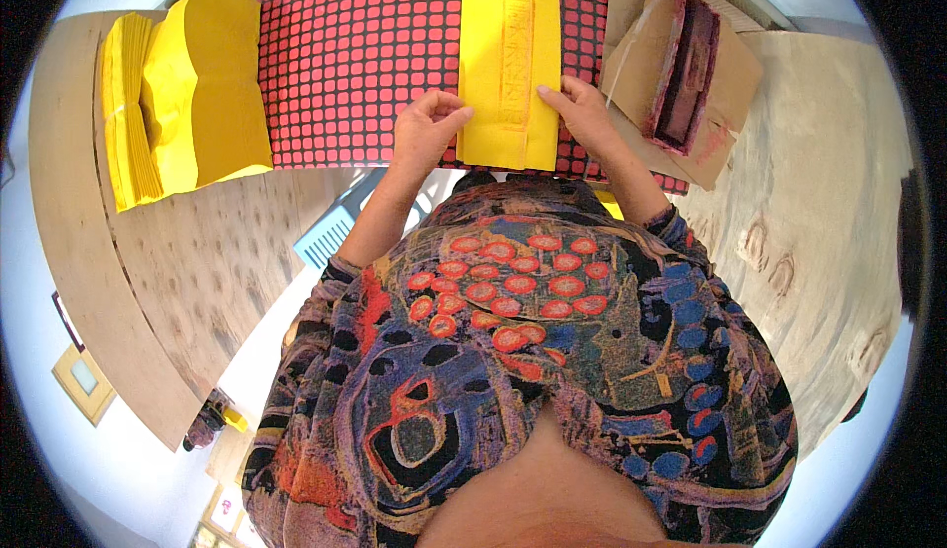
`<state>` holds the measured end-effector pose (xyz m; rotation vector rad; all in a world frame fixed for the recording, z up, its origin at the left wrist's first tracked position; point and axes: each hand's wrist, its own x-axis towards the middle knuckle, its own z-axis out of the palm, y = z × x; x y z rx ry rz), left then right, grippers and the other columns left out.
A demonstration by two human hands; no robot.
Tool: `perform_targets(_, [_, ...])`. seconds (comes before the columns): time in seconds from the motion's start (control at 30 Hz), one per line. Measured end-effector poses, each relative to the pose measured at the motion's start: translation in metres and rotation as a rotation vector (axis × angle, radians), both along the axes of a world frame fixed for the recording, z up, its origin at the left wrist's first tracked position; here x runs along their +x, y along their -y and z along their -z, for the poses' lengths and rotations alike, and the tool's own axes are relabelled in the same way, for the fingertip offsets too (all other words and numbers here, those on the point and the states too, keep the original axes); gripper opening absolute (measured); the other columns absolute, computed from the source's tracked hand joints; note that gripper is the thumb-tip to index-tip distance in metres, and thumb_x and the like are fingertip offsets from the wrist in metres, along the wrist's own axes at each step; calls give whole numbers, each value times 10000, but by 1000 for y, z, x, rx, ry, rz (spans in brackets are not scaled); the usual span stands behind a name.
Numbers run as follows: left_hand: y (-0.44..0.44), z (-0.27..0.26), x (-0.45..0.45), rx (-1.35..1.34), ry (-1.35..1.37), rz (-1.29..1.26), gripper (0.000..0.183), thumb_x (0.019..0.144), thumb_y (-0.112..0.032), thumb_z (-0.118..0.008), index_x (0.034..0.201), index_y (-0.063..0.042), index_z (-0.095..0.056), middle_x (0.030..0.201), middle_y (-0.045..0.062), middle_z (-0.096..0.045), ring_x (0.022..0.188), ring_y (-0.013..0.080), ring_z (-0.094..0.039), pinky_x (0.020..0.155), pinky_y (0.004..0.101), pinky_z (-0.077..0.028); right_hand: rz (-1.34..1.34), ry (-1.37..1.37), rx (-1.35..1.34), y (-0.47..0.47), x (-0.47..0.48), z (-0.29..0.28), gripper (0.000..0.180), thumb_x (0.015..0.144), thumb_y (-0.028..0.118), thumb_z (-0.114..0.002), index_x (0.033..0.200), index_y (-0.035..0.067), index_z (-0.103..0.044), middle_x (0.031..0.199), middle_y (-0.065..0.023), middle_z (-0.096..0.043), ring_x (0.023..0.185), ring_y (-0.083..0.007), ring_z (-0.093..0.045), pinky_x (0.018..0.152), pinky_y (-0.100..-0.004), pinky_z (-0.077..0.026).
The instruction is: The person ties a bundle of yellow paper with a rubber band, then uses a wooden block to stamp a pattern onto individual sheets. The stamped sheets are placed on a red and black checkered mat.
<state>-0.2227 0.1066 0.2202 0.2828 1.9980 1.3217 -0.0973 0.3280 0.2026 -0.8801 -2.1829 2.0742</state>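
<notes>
A long strip of yellow paper (pixel 484 67), seemingly folded, lies lengthwise before me on a red-and-black checked cloth (pixel 355 67). Reddish printed writing in a frame runs down its middle. My left hand (pixel 429 126) pinches the strip's left edge, thumb and forefinger meeting there. At the right edge, my right hand (pixel 588 119) has its thumb on the paper and its fingers curled beside it; their grip underneath is partly hidden. Off to the right, a long tray (pixel 688 71) stained dark reddish purple rests on brown cardboard (pixel 729 89).
Left on the cloth stand a fanned stack of folded yellow paper (pixel 129 119) and larger yellow sheets (pixel 214 89). Wooden boards extend at the left (pixel 66 141) and right (pixel 814 141). A light blue slotted plastic object (pixel 325 241) sits below the cloth's edge. A clear cord crosses the cardboard.
</notes>
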Motion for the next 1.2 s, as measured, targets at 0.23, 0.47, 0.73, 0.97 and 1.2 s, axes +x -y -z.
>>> perform_targets(0.23, [-7,17,1,-2,-107,21,255,853,-168,-740,1036,-1,-682,898,57,-706,805,110,-652,717,267,-533,3,98,34,-3,2,5,330,920,243,-653,1077,-47,-661,979,-102,-719,857,-150,-663,772,-304,-518])
perform_targets(0.47, [-14,4,3,13,2,-27,242,807,-187,-775,941,-8,-681,831,45,-695,743,103,-643,662,261,-524,24,97,-70,1,2,0,318,950,263,-635,1107,-14,-641,964,-32,-676,821,-93,-604,707,-244,-474])
perform_targets(0.73, [-29,1,11,-19,-239,112,294,800,-254,-761,962,-31,-657,802,89,-685,689,190,-655,616,329,-505,9,121,-76,-2,2,11,312,957,243,-628,1149,-4,-639,1024,-33,-686,857,-95,-617,741,-248,-480])
perform_targets(0.97, [-37,-12,23,-76,-331,134,262,828,-229,-704,969,-14,-656,849,145,-692,748,267,-680,658,374,-518,13,151,-52,-7,5,20,322,931,254,-654,1078,-32,-667,980,-73,-712,841,-134,-646,756,-289,-508])
perform_targets(1.2, [-40,-2,14,137,442,-81,300,910,-126,-637,1153,50,-626,1010,129,-708,879,203,-698,736,319,-560,-22,120,-90,-7,5,21,352,960,280,-627,1142,-21,-633,1016,-34,-679,863,-100,-605,767,-258,-478])
